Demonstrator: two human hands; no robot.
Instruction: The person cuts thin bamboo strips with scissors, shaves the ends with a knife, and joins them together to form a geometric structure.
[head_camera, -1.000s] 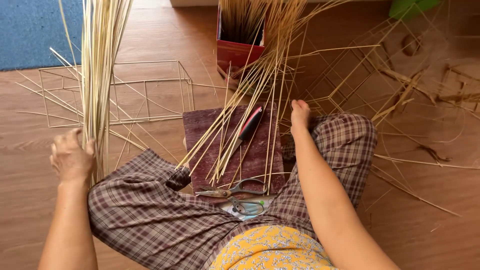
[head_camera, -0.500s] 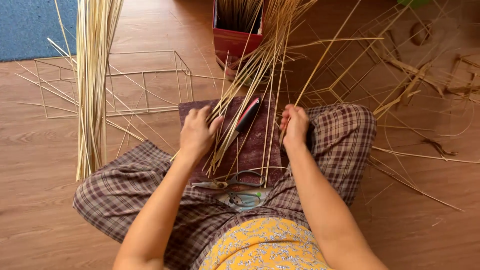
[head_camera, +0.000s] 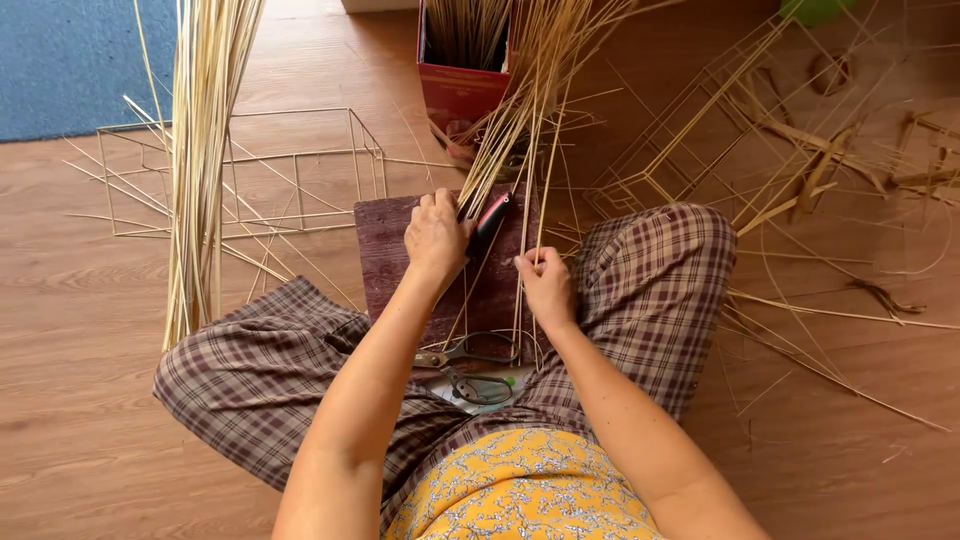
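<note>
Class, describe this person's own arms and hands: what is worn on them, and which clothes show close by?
Both arms are bare, with no sleeves, gloves, watch or rings visible on the left hand or right hand. Nearby: a yellow floral top and plaid trousers.

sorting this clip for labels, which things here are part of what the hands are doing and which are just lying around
In use:
- left hand on the thin sticks
- right hand pinching one stick
- dark board under them
- red-and-black knife beside the left hand

Lying about:
- scissors
- upright stick bundle
- stick frame
- red box
- blue rug
</note>
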